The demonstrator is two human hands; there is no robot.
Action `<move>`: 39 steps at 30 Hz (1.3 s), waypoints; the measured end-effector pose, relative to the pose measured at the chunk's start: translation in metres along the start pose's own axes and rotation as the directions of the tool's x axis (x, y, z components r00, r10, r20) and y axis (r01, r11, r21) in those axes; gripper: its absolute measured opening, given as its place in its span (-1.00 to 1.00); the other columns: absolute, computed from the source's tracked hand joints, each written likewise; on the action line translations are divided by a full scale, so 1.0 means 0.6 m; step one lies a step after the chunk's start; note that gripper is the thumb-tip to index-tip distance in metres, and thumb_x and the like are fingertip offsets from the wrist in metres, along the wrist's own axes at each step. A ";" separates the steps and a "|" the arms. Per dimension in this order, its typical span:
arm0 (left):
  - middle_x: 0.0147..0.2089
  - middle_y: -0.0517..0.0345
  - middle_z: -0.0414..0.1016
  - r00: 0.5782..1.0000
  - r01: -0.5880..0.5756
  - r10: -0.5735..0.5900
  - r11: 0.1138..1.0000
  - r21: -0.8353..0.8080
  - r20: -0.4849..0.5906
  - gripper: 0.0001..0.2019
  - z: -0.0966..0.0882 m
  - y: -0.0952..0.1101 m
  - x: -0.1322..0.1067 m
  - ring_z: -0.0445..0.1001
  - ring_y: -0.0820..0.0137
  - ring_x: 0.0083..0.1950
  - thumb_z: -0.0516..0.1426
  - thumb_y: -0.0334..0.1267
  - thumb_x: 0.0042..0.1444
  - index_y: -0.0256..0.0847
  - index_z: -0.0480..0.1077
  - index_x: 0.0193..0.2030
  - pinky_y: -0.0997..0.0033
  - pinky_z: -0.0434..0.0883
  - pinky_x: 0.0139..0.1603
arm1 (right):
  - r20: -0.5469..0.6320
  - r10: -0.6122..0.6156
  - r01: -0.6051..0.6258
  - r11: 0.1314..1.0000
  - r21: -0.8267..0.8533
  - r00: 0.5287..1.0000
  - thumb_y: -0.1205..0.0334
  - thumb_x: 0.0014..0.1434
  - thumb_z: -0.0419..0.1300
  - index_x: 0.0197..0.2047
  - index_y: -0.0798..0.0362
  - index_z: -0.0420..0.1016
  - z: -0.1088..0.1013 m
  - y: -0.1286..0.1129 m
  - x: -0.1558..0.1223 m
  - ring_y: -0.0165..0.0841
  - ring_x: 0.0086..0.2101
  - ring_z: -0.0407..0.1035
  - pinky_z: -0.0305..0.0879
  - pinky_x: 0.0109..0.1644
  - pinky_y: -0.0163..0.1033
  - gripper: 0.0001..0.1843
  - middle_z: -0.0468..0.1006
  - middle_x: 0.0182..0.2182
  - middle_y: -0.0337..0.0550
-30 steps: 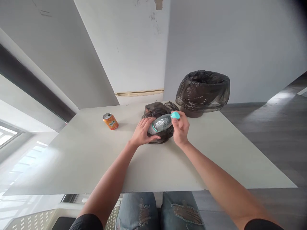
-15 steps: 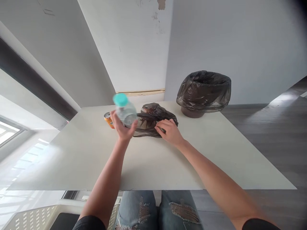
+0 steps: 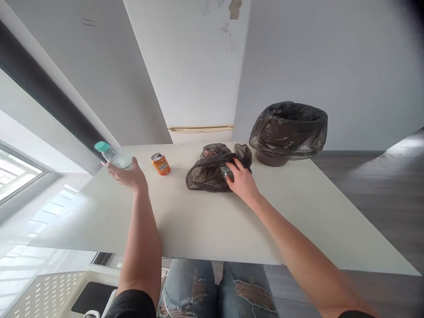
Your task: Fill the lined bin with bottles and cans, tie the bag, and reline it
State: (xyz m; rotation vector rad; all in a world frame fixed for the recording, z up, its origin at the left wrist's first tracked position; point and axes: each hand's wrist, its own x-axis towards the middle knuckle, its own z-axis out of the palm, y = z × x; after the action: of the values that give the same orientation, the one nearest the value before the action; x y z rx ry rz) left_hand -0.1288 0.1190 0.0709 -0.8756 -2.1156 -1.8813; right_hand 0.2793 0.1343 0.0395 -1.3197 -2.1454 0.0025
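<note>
My left hand [image 3: 129, 176] is wrapped round a clear plastic bottle [image 3: 118, 159] with a teal cap, tilted over the left end of the table. To its right an orange drink can [image 3: 161, 164] stands upright on the tabletop. My right hand [image 3: 243, 183] is curled at the opening of a thin dark plastic bag [image 3: 208, 176] that lies crumpled mid-table. Under its fingers shows a small, shiny dark green item [image 3: 227, 173], partly hidden, its kind unclear. Something reddish shows dimly through the back of the bag.
A brown bin [image 3: 271, 160] lined with a black bag stands at the table's back right. The white table [image 3: 212, 229] ends just before my knees. A cream plastic basket [image 3: 49, 291] sits below left, and walls rise behind.
My left hand has carried the bottle left, past the orange can, which now shows fully. My right hand stays at the bag, and more of the green item shows under its fingers.
</note>
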 end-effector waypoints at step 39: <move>0.08 -0.08 0.28 0.940 -0.277 0.281 0.960 0.047 -0.193 -0.78 0.047 0.052 -0.075 0.34 0.11 0.21 0.09 -0.30 0.36 -0.18 0.20 0.10 -0.11 0.29 0.28 | 0.005 0.266 -0.261 0.948 -0.180 0.964 0.11 0.27 0.28 0.04 0.06 0.40 -0.039 -0.014 0.004 -0.01 -0.12 0.41 0.17 -0.10 -0.09 -0.66 0.63 -0.21 0.06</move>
State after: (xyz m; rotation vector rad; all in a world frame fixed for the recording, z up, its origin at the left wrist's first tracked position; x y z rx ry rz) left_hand -0.0686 0.1330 0.0698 -0.8894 -1.7852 -1.7217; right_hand 0.2834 0.1246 0.0623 -1.7130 -2.0146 -0.0634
